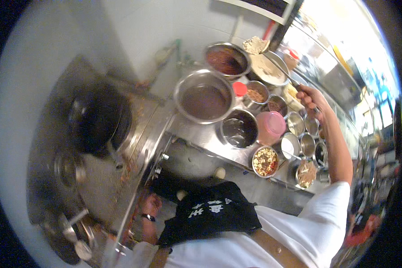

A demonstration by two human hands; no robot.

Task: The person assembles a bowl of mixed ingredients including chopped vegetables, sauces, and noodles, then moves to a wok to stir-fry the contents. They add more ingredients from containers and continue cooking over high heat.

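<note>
My right hand grips the handle of a metal ladle, its bowl heaped with a pale, thick substance. The ladle's bowl is above the far rim of a large metal pot of beige paste. Left of that pot is a steel bowl of reddish-brown sauce. A wide steel pot and a pot of dark liquid stand nearer. My left hand hangs low beside the stove's front edge, blurred; whether its fingers hold anything cannot be seen clearly.
A black wok sits on the stove at left. Several small metal containers crowd the right counter, among them one of chopped ingredients and one of white powder. A pink-lidded container stands between them and the pots.
</note>
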